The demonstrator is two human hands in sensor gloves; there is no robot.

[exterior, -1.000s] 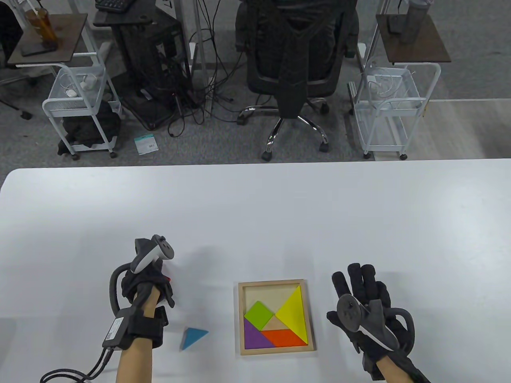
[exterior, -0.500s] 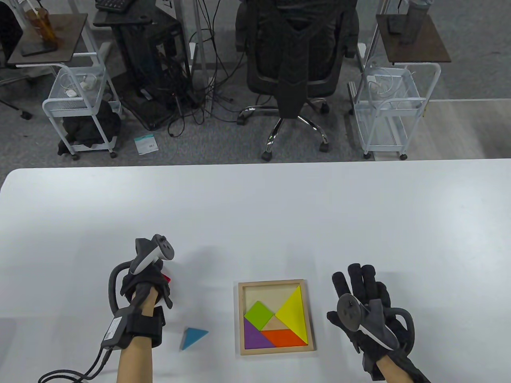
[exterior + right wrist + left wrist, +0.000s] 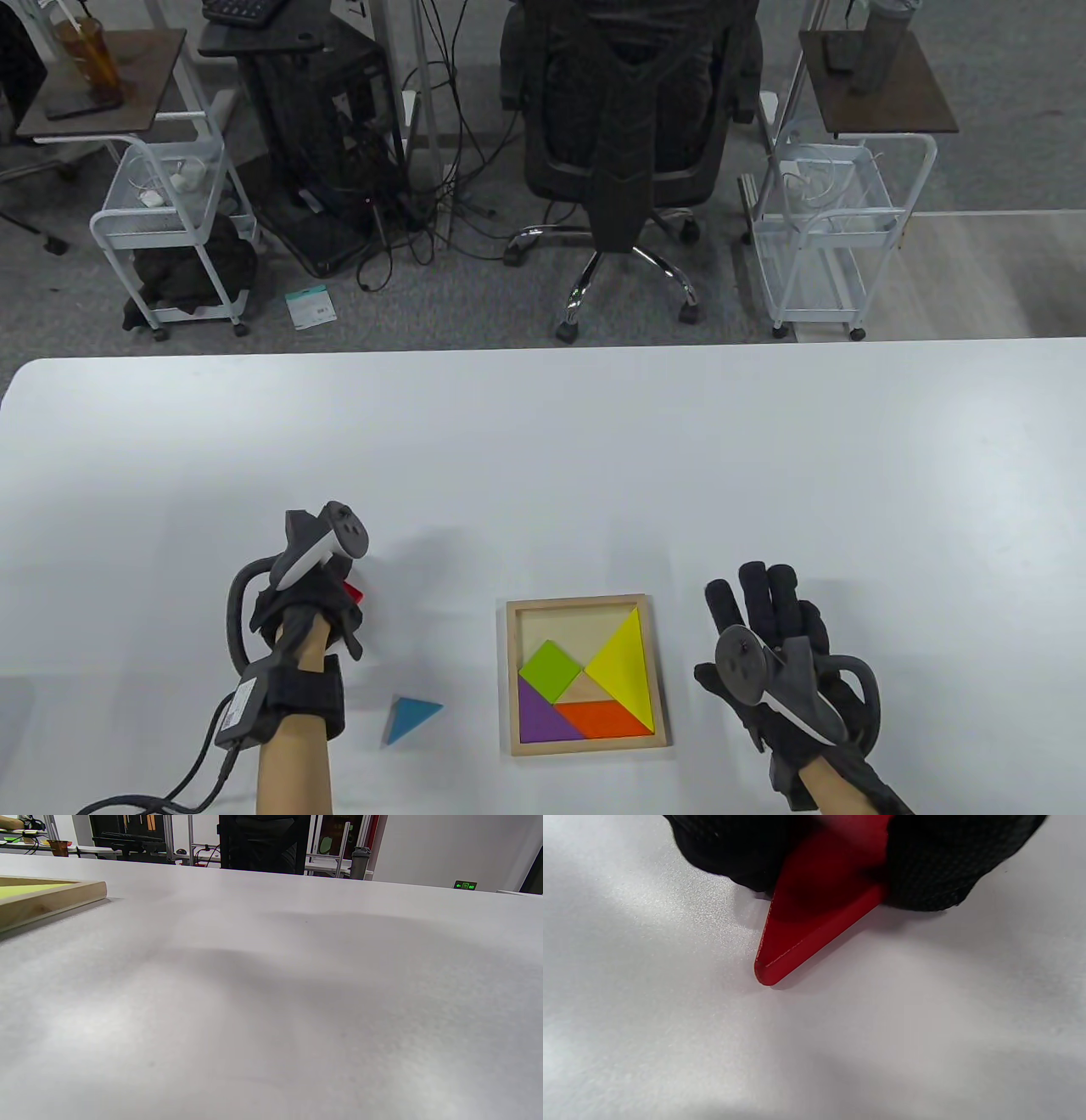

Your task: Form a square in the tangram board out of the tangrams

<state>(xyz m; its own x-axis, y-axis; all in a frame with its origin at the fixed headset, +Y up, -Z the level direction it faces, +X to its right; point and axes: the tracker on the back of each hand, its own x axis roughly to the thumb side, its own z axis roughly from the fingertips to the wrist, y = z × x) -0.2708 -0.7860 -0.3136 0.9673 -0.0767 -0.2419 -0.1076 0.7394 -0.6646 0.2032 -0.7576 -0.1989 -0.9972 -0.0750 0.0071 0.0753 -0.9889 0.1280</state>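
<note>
So the wooden tangram board (image 3: 589, 675) sits on the white table (image 3: 543, 458) near the front edge, between the two gloved hands. Inside it there's a big yellow triangle (image 3: 622, 671) on the right side, a green square (image 3: 550, 667) turned like a diamond left of it, a purple triangle (image 3: 540, 717) in the lower left corner and an orange parallelogram (image 3: 604, 720) along the bottom. The upper left part of the board is bare wood, plus a small bare patch in the middle between the pieces.

A blue triangle (image 3: 411, 717) lies flat on the table left of the board — near it but not touching, and just right of the left wrist.

The left hand (image 3: 307, 607) is further left and a bit further back, fingers curled down around a red triangle (image 3: 814, 916). From the left wrist view the black fingertips (image 3: 925, 870) pinch it from both sides, and it's tilted, one pointed corner on or just above the table — can't tell which. From above you only catch a sliver of red poking out under the glove.

The right hand (image 3: 776, 649) is right of the board, apart from it, fingers straight and close together, pointing away from the person, holding nothing. Its wrist camera just shows table top and a corner of the board's frame at the left edge.
</note>
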